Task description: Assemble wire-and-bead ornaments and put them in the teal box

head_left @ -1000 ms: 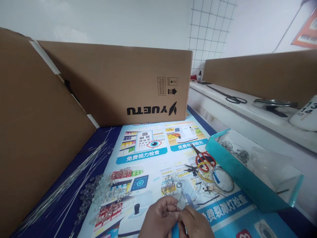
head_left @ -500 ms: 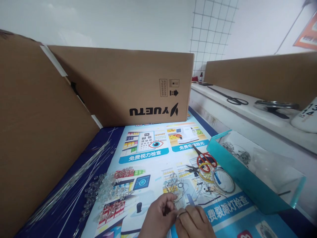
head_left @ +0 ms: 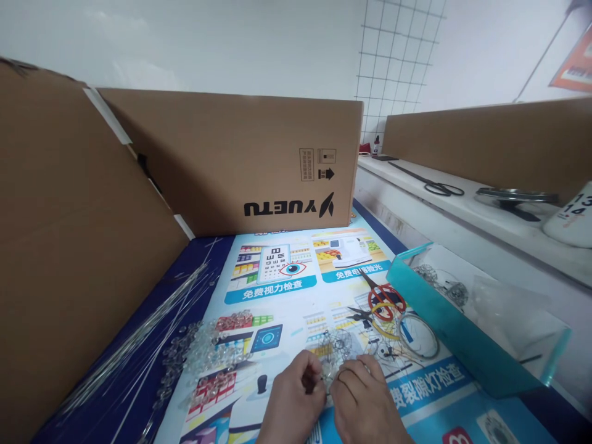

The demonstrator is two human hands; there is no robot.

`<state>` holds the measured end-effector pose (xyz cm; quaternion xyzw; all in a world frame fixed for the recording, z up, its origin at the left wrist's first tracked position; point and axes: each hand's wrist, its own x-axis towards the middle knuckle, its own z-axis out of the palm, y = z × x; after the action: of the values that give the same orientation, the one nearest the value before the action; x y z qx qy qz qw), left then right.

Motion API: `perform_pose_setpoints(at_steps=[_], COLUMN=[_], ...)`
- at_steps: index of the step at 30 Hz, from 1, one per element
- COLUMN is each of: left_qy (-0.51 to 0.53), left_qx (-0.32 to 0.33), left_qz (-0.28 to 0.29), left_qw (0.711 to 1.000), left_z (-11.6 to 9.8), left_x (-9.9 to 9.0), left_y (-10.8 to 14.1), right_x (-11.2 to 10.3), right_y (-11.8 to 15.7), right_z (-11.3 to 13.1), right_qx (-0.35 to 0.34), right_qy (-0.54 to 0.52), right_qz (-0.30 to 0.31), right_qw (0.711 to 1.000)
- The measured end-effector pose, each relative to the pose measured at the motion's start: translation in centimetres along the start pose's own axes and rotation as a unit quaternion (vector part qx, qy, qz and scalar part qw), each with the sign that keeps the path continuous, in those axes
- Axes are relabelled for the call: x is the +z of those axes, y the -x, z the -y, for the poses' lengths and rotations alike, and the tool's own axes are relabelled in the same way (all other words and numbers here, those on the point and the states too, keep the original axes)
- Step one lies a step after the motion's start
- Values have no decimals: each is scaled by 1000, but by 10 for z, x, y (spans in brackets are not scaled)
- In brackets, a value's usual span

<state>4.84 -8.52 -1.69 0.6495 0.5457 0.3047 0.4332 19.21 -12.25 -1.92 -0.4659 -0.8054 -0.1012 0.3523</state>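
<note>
Low in the middle of the view, my left hand (head_left: pixel 296 394) is closed, thumb and forefinger curled together around a bit of fine wire and clear beads (head_left: pixel 327 365). My right hand (head_left: pixel 363 394), with a thin ring on one finger, is closed right beside it on the same wire and bead piece; its fingertips are hidden. Loops of thin wire (head_left: pixel 342 342) stick out just beyond both hands. To the left lies a spread of loose clear beads (head_left: pixel 208 351). Long straight wires (head_left: pixel 139 333) lie farther left on the dark blue cloth.
Red-handled scissors (head_left: pixel 386 301), yellow-handled pliers (head_left: pixel 382 320) and a wire coil (head_left: pixel 419 336) lie right of the hands. Beyond them stands a teal open box (head_left: pixel 462 333) with wire pieces. Cardboard panels (head_left: pixel 231 160) wall the back and left. A white ledge (head_left: pixel 499 222) holds black scissors (head_left: pixel 437 185).
My right hand has moved slightly up and turned, with its fingers farther forward. The wire and bead piece has shifted with the hands, its loops now leaning right.
</note>
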Motion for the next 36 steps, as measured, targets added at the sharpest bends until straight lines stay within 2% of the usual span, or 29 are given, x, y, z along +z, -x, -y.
perform_pose_setpoints(at_steps=[4,8,14,18,23,26,29,36], left_qy=[170,291,318,341,402,443,499,572], left_qx=[-38,-43,-50,-55,-76,-122,-162,-156], left_qz=[18,-4,24,-9,7,14,12,39], left_qw=[985,956,946,938,913,888,851,804], left_z=[6,7,-1,1,6,6,4,8], left_x=[7,13,17,21,26,26,24,24], left_y=[-4,0,6,9,12,11,10,11], right_x=[-4,-6,-5,-8,-13,-13,-11,-8], right_y=[-4,-5,1,1,0,1,1,-8], right_z=[1,4,5,-1,-6,-2,5,23], right_qx=[54,79,67,93,146,136,107,53], right_qy=[-26,-23,14,15,4,1,2,39], right_qz=[4,-11,-56,-71,-23,-2,-15,-77], right_qw=[998,997,996,993,989,991,994,995])
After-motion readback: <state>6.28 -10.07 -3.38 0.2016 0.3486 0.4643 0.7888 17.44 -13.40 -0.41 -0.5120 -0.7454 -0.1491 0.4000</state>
